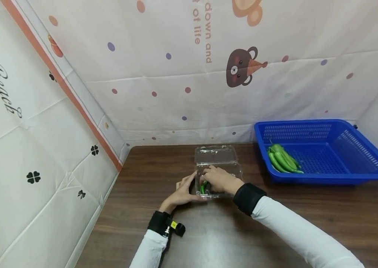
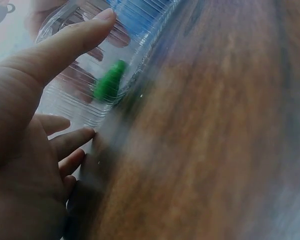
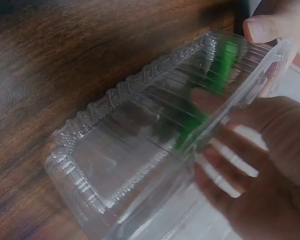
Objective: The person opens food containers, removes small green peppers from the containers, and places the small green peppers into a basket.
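A clear plastic clamshell box (image 1: 220, 169) stands on the table with its lid raised at the back. My left hand (image 1: 183, 191) spans the box's left front corner, thumb along the front wall and fairly straight fingers against the left side. My right hand (image 1: 218, 179) reaches inside the box. A green chili pepper (image 1: 204, 187) lies slanted near the box's left end; in the right wrist view my right thumb (image 3: 207, 101) crosses the pepper (image 3: 222, 67) and pinches it. Part of the pepper is hidden behind this hand.
A blue plastic basket (image 1: 339, 178) stands at the right back, with several green peppers (image 1: 281, 158) at its left end. The brown wooden table (image 1: 135, 223) runs to a printed cloth (image 1: 172, 108) behind and a cloth side wall on the left.
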### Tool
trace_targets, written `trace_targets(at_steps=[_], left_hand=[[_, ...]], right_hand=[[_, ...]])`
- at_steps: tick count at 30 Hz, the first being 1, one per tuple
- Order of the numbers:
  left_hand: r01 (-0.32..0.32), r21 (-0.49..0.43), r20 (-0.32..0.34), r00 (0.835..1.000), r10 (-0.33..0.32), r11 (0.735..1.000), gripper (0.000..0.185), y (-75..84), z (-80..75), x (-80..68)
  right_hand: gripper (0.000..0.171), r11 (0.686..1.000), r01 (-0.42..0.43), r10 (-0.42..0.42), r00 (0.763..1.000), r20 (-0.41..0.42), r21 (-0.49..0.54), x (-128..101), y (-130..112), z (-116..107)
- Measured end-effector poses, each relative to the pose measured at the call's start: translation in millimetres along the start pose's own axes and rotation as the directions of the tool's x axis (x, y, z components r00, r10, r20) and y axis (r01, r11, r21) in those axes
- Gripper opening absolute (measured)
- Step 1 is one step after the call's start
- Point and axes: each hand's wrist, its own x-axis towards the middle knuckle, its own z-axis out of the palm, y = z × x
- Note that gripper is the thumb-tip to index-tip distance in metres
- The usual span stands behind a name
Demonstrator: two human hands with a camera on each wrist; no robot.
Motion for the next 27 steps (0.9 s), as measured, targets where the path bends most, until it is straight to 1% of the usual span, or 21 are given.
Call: trace_targets(at_steps=[3, 5, 9, 13, 14, 18, 21, 24, 27], left_hand=[[-0.006, 0.007, -0.007, 1.000, 0.006, 1.000, 0.112, -0.3, 1.4, -0.2], [-0.008, 0.007, -0.010, 1.000, 0.008, 1.000, 0.112, -0.2, 2.0, -0.8], [-0.007, 0.006, -0.011, 1.000, 0.007, 1.000, 0.112, 0.1, 2.3, -1.6], [-0.005, 0.012, -0.004, 1.000, 0.005, 1.000, 0.111, -0.5, 2.8, -2.0], [-0.009, 0.019, -0.004, 1.000, 0.010, 1.000, 0.111, -1.1, 2.6, -2.4], [-0.020, 0.038, -0.007, 1.000, 0.021, 0.999, 0.110, -2.9, 2.1, -4.6], [-0.022, 0.033, -0.010, 1.000, 0.022, 0.999, 0.110, -3.5, 2.6, -5.7], [-0.017, 0.029, -0.009, 1.000, 0.017, 0.999, 0.111, -3.4, 3.1, -5.4], [-0.030, 0.034, -0.010, 1.000, 0.030, 0.999, 0.111, -1.9, 2.8, -3.7]], right_hand=[[0.024, 0.999, -0.041, 0.041, 0.999, 0.002, -0.014, -3, 2, 2], [0.023, 0.998, -0.070, 0.071, 0.997, 0.011, -0.003, -5, 4, 4], [0.019, 0.994, -0.103, 0.103, 0.995, 0.001, 0.025, -5, 10, 7], [0.020, 0.991, -0.133, 0.134, 0.991, -0.006, 0.031, -7, 15, 8], [0.021, 0.991, -0.130, 0.130, 0.991, -0.014, 0.026, -7, 16, 7], [0.026, 0.994, -0.108, 0.108, 0.992, -0.061, 0.000, -13, 19, 4], [0.026, 0.995, -0.096, 0.094, 0.989, -0.111, -0.014, -18, 21, 1], [0.021, 0.996, -0.092, 0.088, 0.984, -0.155, -0.016, -22, 23, -3], [0.019, 0.996, -0.089, 0.083, 0.975, -0.205, -0.021, -26, 27, -8]])
